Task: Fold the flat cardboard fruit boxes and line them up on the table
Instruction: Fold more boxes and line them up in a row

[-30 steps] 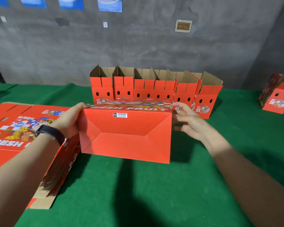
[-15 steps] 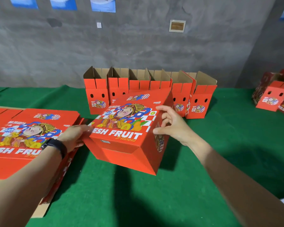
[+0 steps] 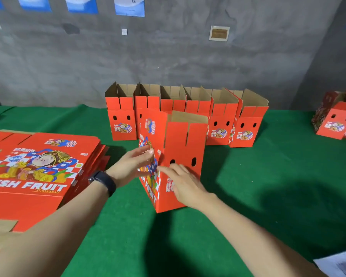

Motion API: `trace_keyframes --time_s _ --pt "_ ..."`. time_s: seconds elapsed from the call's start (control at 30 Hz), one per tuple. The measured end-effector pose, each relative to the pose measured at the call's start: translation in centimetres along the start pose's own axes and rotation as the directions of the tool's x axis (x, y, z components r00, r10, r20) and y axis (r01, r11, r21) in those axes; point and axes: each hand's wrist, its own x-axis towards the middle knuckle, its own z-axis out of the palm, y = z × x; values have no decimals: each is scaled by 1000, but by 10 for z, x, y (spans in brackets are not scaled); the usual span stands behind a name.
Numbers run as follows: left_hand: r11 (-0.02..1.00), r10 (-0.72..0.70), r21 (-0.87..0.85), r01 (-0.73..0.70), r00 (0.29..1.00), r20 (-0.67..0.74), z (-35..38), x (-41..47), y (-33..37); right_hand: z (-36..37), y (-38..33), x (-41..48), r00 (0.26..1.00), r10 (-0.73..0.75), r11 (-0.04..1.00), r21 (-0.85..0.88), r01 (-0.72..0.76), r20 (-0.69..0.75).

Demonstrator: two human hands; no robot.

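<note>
A folded red fruit box [image 3: 185, 144] stands upright on the green table [image 3: 268, 186], its top flaps open, in front of a row of several folded boxes [image 3: 220, 116] along the back. My left hand [image 3: 132, 164] touches the box's left printed side with straight fingers. My right hand [image 3: 180, 182] lies flat against its near end panel below the two holes. A stack of flat red boxes [image 3: 38, 172] lies at the left.
More red boxes [image 3: 336, 122] stand at the far right edge of the table. A grey wall runs behind the row. White paper [image 3: 340, 264] shows at the bottom right corner.
The box was held tilted with its bottom toward me; it has been turned upright and set on the table. Both hands shifted from its ends to its near sides.
</note>
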Motion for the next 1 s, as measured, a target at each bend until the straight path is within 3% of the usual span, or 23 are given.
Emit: trace_keyframes --time_s 0.13,0.27,0.33,0.43,0.5,0.6,1.0 --pt "998 -14 61 17 999 -44 20 -1 2 29 -11 1 992 0 998 -62 8 128" --pt "999 -26 18 32 956 -294 25 7 -6 50 -11 -2 967 27 998 -69 -10 253" --pt "998 -22 44 42 922 -387 21 10 -8 57 -10 -8 970 54 998 -39 -46 238" --pt "979 16 188 77 893 -450 15 11 -8 57 -5 -13 980 175 983 -63 -170 95" --pt "953 62 292 82 891 -450 13 11 -7 54 1 -14 961 276 959 -79 -274 29" --pt "904 113 422 72 911 -397 13 11 -6 52 6 -16 932 359 932 -70 -356 44" --pt "836 96 535 120 928 -359 20 22 5 57 2 -13 897 360 932 -151 -331 258"
